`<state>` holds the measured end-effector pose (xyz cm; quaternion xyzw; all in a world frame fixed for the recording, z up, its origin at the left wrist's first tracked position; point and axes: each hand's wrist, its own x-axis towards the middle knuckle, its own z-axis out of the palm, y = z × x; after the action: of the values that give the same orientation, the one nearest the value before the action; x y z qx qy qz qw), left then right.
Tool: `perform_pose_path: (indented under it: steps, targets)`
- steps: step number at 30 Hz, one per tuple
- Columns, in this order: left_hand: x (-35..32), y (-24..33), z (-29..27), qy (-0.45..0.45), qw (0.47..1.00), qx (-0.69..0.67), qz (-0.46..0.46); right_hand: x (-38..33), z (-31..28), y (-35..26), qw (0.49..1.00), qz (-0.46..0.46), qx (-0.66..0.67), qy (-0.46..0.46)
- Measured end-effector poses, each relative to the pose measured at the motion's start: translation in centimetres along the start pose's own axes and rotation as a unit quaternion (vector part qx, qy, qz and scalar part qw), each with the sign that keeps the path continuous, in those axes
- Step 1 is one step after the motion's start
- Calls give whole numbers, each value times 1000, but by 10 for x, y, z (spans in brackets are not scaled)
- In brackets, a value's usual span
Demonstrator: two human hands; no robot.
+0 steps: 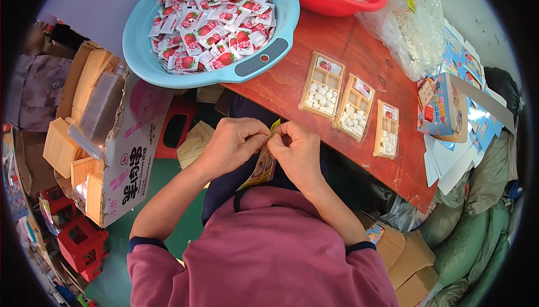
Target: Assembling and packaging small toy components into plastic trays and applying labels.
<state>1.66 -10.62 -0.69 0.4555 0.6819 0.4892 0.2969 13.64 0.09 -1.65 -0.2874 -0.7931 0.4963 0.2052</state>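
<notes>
Over my lap, a yellow printed strip of packets hangs down between my hands. My left hand pinches its upper end from the left, fingertips pressed together. Close against it, my right hand pinches the same end from the right. The fingertips nearly touch, so exactly what lies between them is hidden. To the right on the red-brown table stand three compartment trays: a left tray, a middle tray and a smaller right tray. White cube-like pieces fill their near compartments, and small packets lie in far ones.
A blue basin of strawberry-printed sachets stands at the table's far left. Behind it is a red basin of pink packets. A clear bag of white pieces and blue printed boxes lie right. A carton holds wood-coloured trays at left.
</notes>
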Motion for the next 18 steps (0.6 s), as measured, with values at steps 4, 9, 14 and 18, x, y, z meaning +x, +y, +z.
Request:
perform_pose_path:
  steps: [4,9,14,18]
  targets:
    - [-1,0,0,-3,992,-93,-81,1,-2,-2,986,103,121,-38]
    - [-3,-9,-1,-6,967,-204,-155,-1,-6,4,947,183,255,-72]
    - [-7,-40,-13,103,928,-272,-234,-7,-4,19,928,204,306,-59]
    - [-12,-25,5,93,913,-300,-260,-6,8,15,936,168,301,-72]
